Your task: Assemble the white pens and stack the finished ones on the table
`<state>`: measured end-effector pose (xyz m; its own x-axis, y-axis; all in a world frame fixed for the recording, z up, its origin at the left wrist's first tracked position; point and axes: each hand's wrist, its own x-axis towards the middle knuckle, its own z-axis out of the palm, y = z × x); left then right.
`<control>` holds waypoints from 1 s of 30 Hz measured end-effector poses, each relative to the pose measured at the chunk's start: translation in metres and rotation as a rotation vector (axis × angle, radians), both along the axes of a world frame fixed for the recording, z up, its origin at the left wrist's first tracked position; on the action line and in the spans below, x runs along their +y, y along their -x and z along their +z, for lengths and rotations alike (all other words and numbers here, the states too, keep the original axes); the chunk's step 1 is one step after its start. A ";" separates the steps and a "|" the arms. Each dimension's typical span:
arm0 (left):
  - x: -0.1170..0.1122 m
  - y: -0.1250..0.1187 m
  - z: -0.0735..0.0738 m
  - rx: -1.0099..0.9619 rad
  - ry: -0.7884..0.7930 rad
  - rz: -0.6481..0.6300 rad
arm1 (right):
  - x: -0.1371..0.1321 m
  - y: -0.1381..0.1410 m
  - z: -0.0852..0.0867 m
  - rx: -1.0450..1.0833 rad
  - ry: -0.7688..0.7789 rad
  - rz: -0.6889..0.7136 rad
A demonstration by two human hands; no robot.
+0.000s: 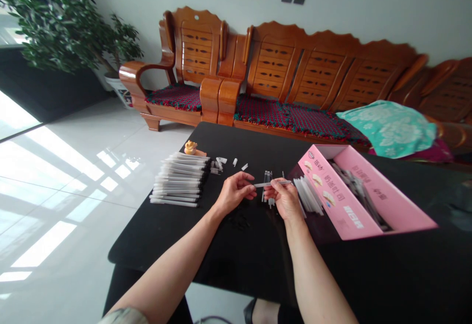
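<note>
My left hand [234, 191] and my right hand [283, 197] meet over the black table [236, 260], each pinching an end of one thin clear pen [271, 183] held level between them. Just beyond the pen lies a small bunch of thin refills [267, 179]. To the left is a neat stack of finished white pens [179, 179]. A few small white caps [221, 161] lie loose behind the stack. By my right hand rests a row of clear pen tubes [308, 195] against an open pink box [368, 193].
A small orange figurine [191, 147] stands at the table's far left corner. Dark parts fill the pink box. Behind the table runs a wooden sofa [295, 75] with a teal cloth [387, 127]. A potted plant [62, 29] stands at the far left on the glossy floor.
</note>
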<state>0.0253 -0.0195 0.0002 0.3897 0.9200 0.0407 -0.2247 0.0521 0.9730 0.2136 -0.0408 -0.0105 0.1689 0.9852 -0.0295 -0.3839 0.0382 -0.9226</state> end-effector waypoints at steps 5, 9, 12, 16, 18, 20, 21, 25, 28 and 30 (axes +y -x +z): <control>0.002 0.001 -0.002 0.127 0.097 -0.018 | 0.001 -0.001 -0.001 0.012 -0.002 -0.010; 0.004 0.001 -0.007 0.171 0.081 -0.051 | 0.001 -0.001 -0.003 0.000 -0.007 0.008; 0.005 0.000 -0.007 0.126 0.062 -0.021 | 0.000 0.000 -0.003 -0.005 -0.006 0.010; 0.005 0.001 -0.006 0.071 0.046 0.020 | 0.000 0.000 -0.001 -0.003 -0.005 0.002; 0.006 0.002 -0.007 0.093 0.030 0.039 | 0.000 0.000 -0.001 -0.002 -0.003 -0.007; 0.006 0.002 -0.008 0.151 0.024 0.034 | 0.000 0.000 -0.001 -0.001 0.001 -0.012; 0.006 0.002 -0.009 0.179 0.027 0.020 | 0.000 0.000 -0.001 -0.002 0.002 -0.011; 0.006 0.001 -0.012 0.203 0.024 -0.033 | 0.000 0.001 -0.001 -0.009 -0.003 -0.005; 0.006 0.001 -0.011 0.147 0.000 0.000 | 0.000 0.002 0.000 -0.012 -0.001 -0.006; 0.007 0.001 -0.010 0.094 -0.008 0.028 | 0.000 0.002 0.001 -0.009 0.000 -0.008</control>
